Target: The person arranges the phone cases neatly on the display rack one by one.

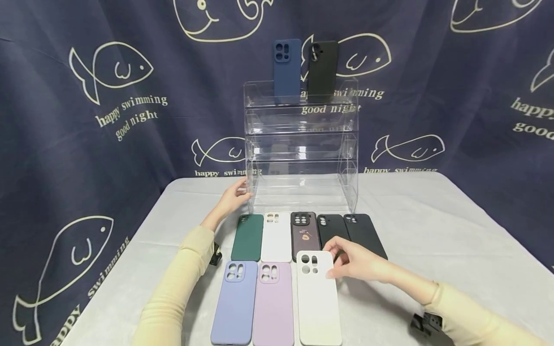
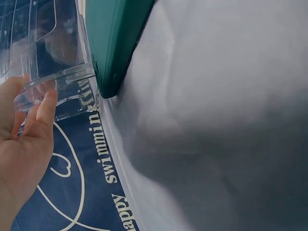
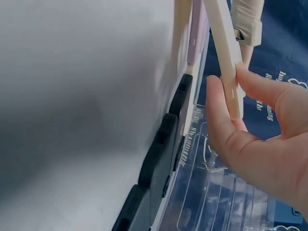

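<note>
A white phone case (image 1: 318, 307) is pinched at its upper right edge between the thumb and fingers of my right hand (image 1: 357, 259). In the right wrist view that white case (image 3: 226, 57) is seen edge-on, tipped up from the cloth. My left hand (image 1: 233, 198) touches the left side of a clear tiered display rack (image 1: 303, 168); in the left wrist view its fingers lie along the rack's transparent side panel (image 2: 62, 72). Left of the held case lie a light blue case (image 1: 234, 307) and a lilac case (image 1: 273, 307).
Before the rack lie a green case (image 1: 248, 238), another white case (image 1: 276, 240), a dark patterned case (image 1: 305, 242) and two black cases (image 1: 365, 235). A navy case (image 1: 287, 72) and a black case (image 1: 322, 72) stand in the rack's top tier. Behind hangs a fish-print curtain (image 1: 173, 144).
</note>
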Demonstrator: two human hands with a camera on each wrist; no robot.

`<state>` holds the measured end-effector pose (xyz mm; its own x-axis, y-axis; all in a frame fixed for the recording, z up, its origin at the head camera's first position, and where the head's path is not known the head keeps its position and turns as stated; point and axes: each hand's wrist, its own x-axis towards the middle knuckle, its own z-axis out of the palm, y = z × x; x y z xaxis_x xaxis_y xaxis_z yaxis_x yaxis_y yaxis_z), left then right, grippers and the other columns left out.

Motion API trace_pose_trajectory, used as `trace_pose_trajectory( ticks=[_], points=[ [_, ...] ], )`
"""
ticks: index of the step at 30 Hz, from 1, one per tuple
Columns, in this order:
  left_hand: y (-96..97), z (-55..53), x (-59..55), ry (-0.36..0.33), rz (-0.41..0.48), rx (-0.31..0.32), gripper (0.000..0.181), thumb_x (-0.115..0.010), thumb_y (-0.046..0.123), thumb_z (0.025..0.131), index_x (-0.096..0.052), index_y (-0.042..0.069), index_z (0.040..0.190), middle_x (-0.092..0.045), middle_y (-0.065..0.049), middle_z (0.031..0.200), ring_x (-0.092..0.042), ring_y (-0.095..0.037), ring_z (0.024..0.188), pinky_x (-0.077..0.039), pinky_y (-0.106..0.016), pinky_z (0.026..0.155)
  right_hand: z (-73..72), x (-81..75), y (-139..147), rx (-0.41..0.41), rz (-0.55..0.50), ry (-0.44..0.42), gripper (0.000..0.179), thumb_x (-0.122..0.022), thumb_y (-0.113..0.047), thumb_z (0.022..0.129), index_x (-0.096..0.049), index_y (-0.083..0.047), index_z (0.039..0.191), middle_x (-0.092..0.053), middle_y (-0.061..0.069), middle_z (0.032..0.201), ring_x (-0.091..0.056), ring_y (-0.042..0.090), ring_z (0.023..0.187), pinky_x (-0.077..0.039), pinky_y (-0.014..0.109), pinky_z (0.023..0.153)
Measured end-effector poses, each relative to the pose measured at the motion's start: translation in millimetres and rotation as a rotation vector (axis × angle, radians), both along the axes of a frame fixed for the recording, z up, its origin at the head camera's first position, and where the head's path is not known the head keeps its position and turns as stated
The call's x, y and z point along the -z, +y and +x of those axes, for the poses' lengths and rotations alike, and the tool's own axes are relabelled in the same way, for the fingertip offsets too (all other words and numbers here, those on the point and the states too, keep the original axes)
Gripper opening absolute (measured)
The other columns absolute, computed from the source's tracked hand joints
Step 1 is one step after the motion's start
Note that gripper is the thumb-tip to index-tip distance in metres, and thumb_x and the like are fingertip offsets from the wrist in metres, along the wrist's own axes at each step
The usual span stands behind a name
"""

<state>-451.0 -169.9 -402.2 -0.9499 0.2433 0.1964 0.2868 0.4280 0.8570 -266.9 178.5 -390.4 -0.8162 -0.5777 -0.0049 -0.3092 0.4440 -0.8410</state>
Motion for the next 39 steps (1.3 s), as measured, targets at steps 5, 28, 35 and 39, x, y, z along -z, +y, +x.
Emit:
trace_pose_trajectory(
  ticks=[5,28,35,39],
  points=[
    [2.6,18.6,-18.3,-0.018,-0.006,0.010,0.064,-0.056,0.003,0.091,-0.022,-0.007,0.145,-0.040,-0.033,0.135,-0.045,-0.046,0.124,-0.044,-0.045,0.104,-3.1,-4.3,-1,0.015,-0.058,-0.036,0.041,-0.073,-0.011,0.079,-0.053,-0.001,0.112,-0.055,0.013,0.096,-0.064,0.012,0.073,-0.056,0.025,0.064],
    [0.0,-0.6,2.0,0.019,0.020,-0.030,0.062,-0.061,0.007,0.089,-0.031,-0.002,0.143,-0.045,-0.028,0.133,-0.051,-0.042,0.120,-0.047,-0.044,0.102,-20.0,-30.5,6,0.024,-0.322,0.143,0.038,-0.064,0.001,0.084,-0.049,0.007,0.118,-0.058,0.007,0.092,-0.063,0.009,0.076,-0.060,0.034,0.069],
    [-0.3,0.2,2.1,0.010,0.000,-0.041,0.058,-0.062,0.009,0.089,-0.035,-0.003,0.139,-0.046,-0.027,0.134,-0.051,-0.041,0.120,-0.048,-0.043,0.100,-23.9,-42.5,9,0.019,-0.321,0.168,0.037,-0.062,0.001,0.086,-0.047,0.007,0.119,-0.056,0.003,0.093,-0.064,0.009,0.078,-0.060,0.033,0.070],
    [0.3,0.7,1.1,0.040,-0.033,-0.037,0.057,-0.062,0.009,0.089,-0.036,-0.007,0.137,-0.047,-0.029,0.131,-0.050,-0.041,0.121,-0.048,-0.043,0.100,-26.1,-50.2,11,0.041,-0.317,0.177,0.037,-0.062,0.001,0.086,-0.047,0.006,0.119,-0.057,-0.001,0.092,-0.065,0.008,0.080,-0.060,0.032,0.071]
  ],
)
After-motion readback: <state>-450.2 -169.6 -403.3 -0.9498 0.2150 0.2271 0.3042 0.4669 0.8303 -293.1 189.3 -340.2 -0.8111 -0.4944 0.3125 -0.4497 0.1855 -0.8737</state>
